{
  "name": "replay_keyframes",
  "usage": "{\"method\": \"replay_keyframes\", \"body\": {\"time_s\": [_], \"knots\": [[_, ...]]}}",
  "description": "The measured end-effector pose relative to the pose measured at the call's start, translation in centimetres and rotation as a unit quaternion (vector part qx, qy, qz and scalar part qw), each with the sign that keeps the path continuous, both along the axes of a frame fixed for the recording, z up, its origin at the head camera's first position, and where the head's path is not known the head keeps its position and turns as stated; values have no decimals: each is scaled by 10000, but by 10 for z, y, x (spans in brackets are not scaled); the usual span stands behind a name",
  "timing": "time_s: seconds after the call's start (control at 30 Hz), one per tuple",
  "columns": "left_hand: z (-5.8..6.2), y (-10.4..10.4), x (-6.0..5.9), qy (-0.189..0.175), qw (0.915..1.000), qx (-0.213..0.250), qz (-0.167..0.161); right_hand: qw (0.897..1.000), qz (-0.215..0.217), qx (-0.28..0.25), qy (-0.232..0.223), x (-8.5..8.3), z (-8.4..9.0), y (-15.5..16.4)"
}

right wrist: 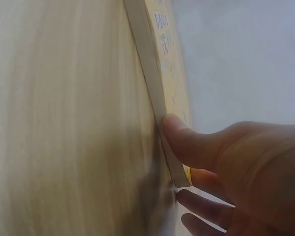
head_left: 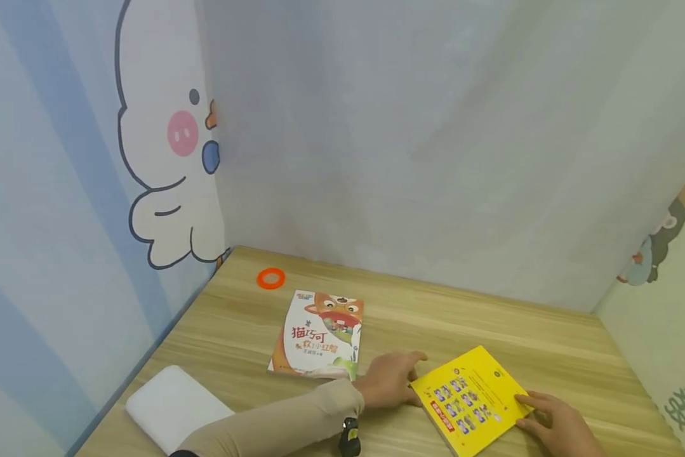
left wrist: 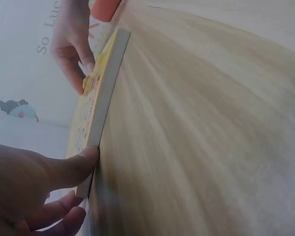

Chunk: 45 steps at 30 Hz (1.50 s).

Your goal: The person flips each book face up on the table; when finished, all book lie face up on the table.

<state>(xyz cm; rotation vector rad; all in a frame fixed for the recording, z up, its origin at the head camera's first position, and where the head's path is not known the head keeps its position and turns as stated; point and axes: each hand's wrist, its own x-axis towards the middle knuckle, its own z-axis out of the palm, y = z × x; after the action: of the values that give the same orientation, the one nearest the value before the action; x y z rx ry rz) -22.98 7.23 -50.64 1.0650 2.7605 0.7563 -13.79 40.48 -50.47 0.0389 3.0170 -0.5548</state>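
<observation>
A thick yellow book (head_left: 475, 401), printed with small pictures and a red label, lies turned at an angle on the table. My left hand (head_left: 389, 381) grips its left corner; in the left wrist view the thumb (left wrist: 83, 164) presses the page edge while other fingers curl past the corner. On the opposite corner, my right hand (head_left: 560, 424) pinches the book, index finger over the cover. The right wrist view shows that thumb (right wrist: 179, 132) against the book's edge (right wrist: 155, 83), with the other fingers around the corner.
A picture book with a cartoon cover (head_left: 319, 336) lies left of the yellow book. Behind it is an orange ring (head_left: 270, 278). A white rounded object (head_left: 176, 406) sits at the table's left, partly behind my left sleeve (head_left: 285, 422). Curtains (head_left: 422, 139) border the wooden table (head_left: 491, 317).
</observation>
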Motion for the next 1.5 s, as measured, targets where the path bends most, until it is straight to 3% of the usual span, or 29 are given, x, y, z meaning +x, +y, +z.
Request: {"method": "replay_keyframes", "body": {"time_s": [0.13, 0.33, 0.47, 0.53, 0.7, 0.83, 1.13, 1.27, 1.5], "knots": [[-3, -1, -4, -198, 9997, 131, -49, 9999, 29, 8, 102, -1, 1, -1], [-15, -4, -11, -675, 9960, 416, -422, 10000, 57, -28, 52, 0, 4, -1], [-16, -7, -13, -898, 9915, 660, -673, 10000, 23, -32, -36, -1, 3, -2], [-14, -9, -13, -1260, 9847, 908, -787, 10000, 0, -34, -71, -1, 2, -2], [-9, -10, -13, -2330, 9558, 1551, -900, 10000, 6, -49, -65, -1, 1, -2], [-8, -9, -14, -2617, 9473, 1634, -861, 10000, 37, -61, -65, -1, 0, -1], [-12, -9, -13, -2642, 9447, 1729, -883, 9996, 94, -225, 146, 2, -3, 1], [-13, -9, -12, -2293, 9525, 1737, -1002, 9990, -2, -435, 109, 4, -3, 2], [-8, -9, -11, -1412, 9648, 1642, -1490, 9973, -223, -694, -42, 2, -2, 4]]}}
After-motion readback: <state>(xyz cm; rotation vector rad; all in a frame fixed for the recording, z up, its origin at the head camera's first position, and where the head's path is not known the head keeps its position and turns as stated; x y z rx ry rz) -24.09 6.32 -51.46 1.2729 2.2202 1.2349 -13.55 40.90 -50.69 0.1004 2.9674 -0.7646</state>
